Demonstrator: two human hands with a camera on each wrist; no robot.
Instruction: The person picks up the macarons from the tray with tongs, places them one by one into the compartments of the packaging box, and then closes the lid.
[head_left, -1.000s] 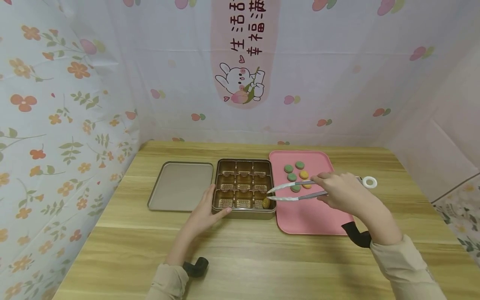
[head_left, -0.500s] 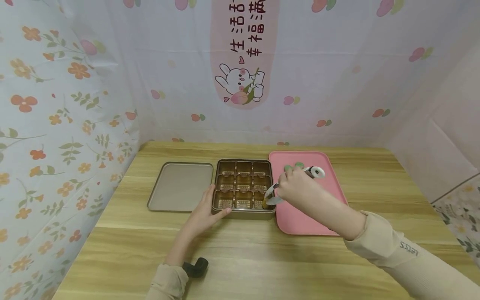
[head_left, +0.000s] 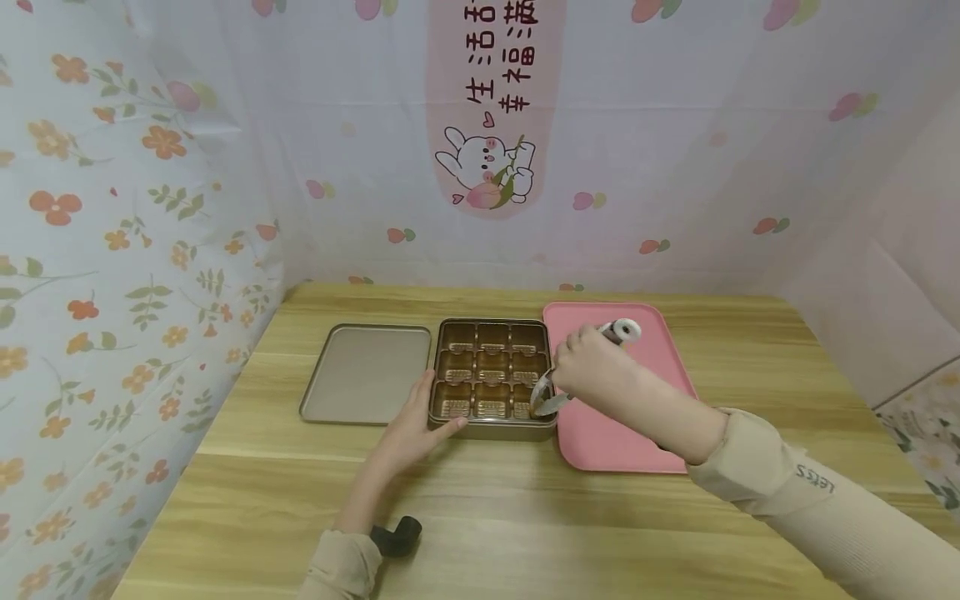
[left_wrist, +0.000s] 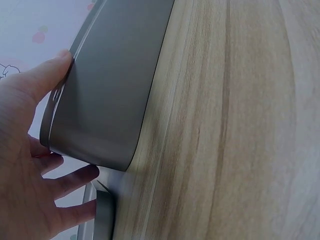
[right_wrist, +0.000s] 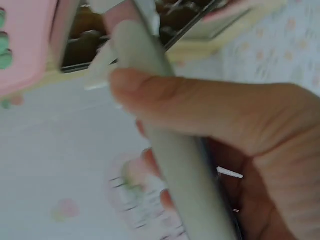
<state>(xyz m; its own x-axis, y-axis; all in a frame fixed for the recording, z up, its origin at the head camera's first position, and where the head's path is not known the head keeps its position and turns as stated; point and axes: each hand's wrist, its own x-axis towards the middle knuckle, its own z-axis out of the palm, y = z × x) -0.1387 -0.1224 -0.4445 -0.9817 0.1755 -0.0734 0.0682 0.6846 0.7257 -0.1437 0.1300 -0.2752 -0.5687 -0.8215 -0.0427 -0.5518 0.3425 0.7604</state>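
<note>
My right hand (head_left: 600, 371) grips a pair of tongs (right_wrist: 167, 145), thumb along the pale handle in the right wrist view. Their white tips point down into the front right compartment of a bronze-coloured box (head_left: 491, 429). A yellow macaron sits in that compartment, mostly covered by the tips; whether they pinch it I cannot tell. At the box's front left corner rests my left hand (head_left: 411, 433), thumb on the front rim and fingers spread along the left side. The left wrist view has these straight fingers (left_wrist: 75, 182) touching or near the box wall.
A flat lid (head_left: 367, 375) lies left of the box. The pink tray (head_left: 607, 446) stands right of it, and my right hand hides its macarons in the head view. Several green macarons (right_wrist: 5, 60) show on it in the right wrist view. A patterned curtain hangs behind.
My right hand has moved left and turned, bringing the tongs steeper, with their tips closer together at the yellow macaron. The left hand has stayed against the box.
</note>
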